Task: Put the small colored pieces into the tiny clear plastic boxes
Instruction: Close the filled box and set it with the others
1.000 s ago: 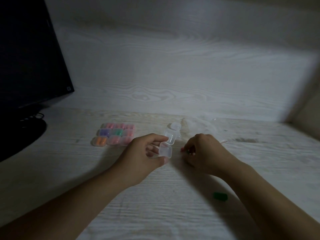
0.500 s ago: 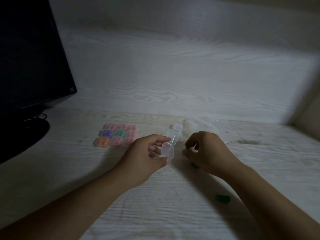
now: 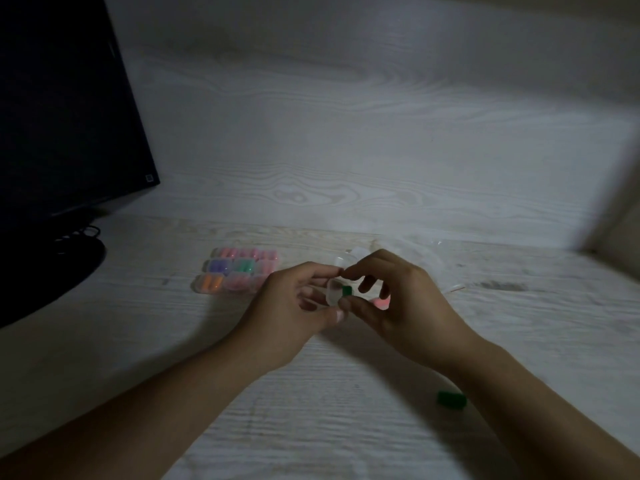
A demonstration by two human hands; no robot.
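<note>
- The right hand [image 3: 398,299] has come over; it now pinches a green piece [image 3: 346,291] above the clear box [image 3: 333,293]
- The left hand [image 3: 294,306] grips that box; the piece is nearly in

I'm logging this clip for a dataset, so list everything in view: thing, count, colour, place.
Open box: one, clear, held between both hands above the desk.
Green piece: one, at the open box, by the right fingertips.
Pink piece: one, under the right hand.
Loose green piece: one, on the desk beside the right forearm.
Filled boxes: a cluster in three rows, pink, purple, green and orange contents, left of the hands.
Monitor: one, black, far left.
Desk: pale wood grain.
Left hand: grips the open box.
Right hand: pinches at the green piece.
</note>
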